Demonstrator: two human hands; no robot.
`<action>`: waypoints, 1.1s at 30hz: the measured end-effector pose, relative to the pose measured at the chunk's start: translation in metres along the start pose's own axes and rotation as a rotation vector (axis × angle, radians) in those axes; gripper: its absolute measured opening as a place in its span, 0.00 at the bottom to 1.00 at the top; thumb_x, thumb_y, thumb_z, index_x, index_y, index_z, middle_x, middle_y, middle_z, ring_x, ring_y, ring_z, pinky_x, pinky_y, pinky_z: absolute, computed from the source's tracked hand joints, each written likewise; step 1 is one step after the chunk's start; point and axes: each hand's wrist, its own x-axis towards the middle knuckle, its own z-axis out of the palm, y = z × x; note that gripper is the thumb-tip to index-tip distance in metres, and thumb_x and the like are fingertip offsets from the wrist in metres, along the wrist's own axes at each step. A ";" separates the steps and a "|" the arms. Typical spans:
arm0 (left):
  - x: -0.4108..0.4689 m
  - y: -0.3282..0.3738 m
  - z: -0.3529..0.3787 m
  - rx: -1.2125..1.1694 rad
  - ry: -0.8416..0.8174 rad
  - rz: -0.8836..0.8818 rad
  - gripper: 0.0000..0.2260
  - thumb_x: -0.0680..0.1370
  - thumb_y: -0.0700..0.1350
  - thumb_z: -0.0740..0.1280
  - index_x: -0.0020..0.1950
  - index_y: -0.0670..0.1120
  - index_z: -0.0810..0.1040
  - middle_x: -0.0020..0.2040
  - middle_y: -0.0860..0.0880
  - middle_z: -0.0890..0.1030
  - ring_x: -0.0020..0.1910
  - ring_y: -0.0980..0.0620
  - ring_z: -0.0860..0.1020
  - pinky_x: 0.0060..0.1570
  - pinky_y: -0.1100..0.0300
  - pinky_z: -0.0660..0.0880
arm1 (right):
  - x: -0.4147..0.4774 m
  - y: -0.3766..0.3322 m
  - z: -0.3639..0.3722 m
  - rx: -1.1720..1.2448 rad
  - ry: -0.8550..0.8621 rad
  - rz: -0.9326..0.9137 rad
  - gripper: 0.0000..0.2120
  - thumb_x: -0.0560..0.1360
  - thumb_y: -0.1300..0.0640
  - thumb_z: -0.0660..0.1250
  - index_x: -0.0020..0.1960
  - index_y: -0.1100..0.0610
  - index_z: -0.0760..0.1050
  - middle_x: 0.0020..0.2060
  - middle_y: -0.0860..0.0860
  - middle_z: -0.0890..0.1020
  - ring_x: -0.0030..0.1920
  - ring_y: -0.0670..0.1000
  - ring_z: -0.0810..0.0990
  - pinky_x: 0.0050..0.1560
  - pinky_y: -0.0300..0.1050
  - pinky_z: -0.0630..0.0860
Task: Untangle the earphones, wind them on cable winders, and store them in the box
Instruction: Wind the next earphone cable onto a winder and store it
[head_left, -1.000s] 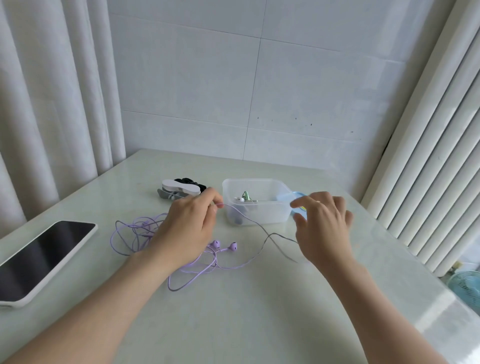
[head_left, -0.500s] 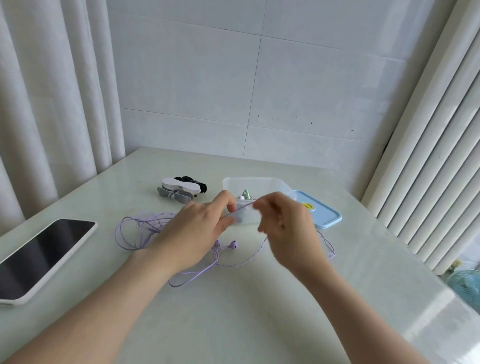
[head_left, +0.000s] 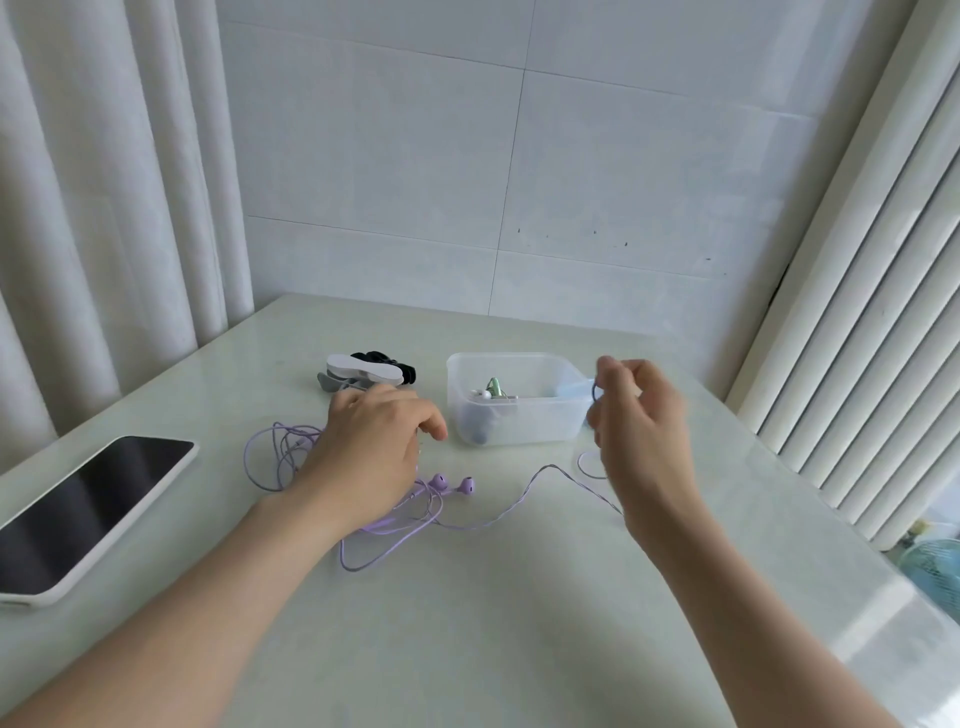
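Observation:
Purple earphones (head_left: 452, 484) lie tangled on the pale table, their cable looping left and trailing right. My left hand (head_left: 371, 447) rests palm down on the tangle, fingers loosely curled; whether it grips the cable is hidden. My right hand (head_left: 641, 415) is raised beside the box, thumb and finger pinched on the purple cable near its end. The clear plastic box (head_left: 519, 421) holds a wound earphone with a green winder (head_left: 493, 387). Several cable winders (head_left: 363, 371), white, grey and black, lie behind my left hand.
A phone in a white case (head_left: 88, 512) lies screen up at the left table edge. The blue box lid (head_left: 574, 389) shows behind the box, mostly hidden by my right hand. Curtains hang left and right; a tiled wall stands behind.
My hands were close together over the box half a second ago. My right hand has pulled the cable out to the right; my left hand has dropped onto the tangle.

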 end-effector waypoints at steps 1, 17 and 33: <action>0.001 0.002 -0.002 -0.032 -0.040 0.016 0.23 0.73 0.28 0.64 0.45 0.58 0.83 0.37 0.63 0.74 0.44 0.60 0.71 0.51 0.53 0.64 | -0.002 0.003 0.001 -0.207 0.002 -0.133 0.10 0.83 0.48 0.60 0.46 0.51 0.71 0.26 0.53 0.75 0.28 0.52 0.71 0.30 0.46 0.66; 0.001 0.006 -0.014 -0.016 -0.287 -0.046 0.22 0.68 0.29 0.63 0.32 0.58 0.79 0.45 0.55 0.82 0.46 0.53 0.77 0.59 0.51 0.71 | -0.023 0.027 0.017 -0.766 -0.852 -0.506 0.14 0.70 0.53 0.66 0.51 0.42 0.86 0.53 0.39 0.85 0.59 0.46 0.80 0.65 0.45 0.73; -0.001 0.009 -0.023 0.126 -0.319 -0.170 0.15 0.73 0.33 0.63 0.37 0.53 0.79 0.37 0.58 0.76 0.45 0.54 0.73 0.57 0.55 0.66 | -0.007 0.010 0.009 -0.140 -0.396 -0.215 0.09 0.76 0.57 0.62 0.42 0.61 0.76 0.34 0.54 0.83 0.36 0.53 0.83 0.41 0.49 0.75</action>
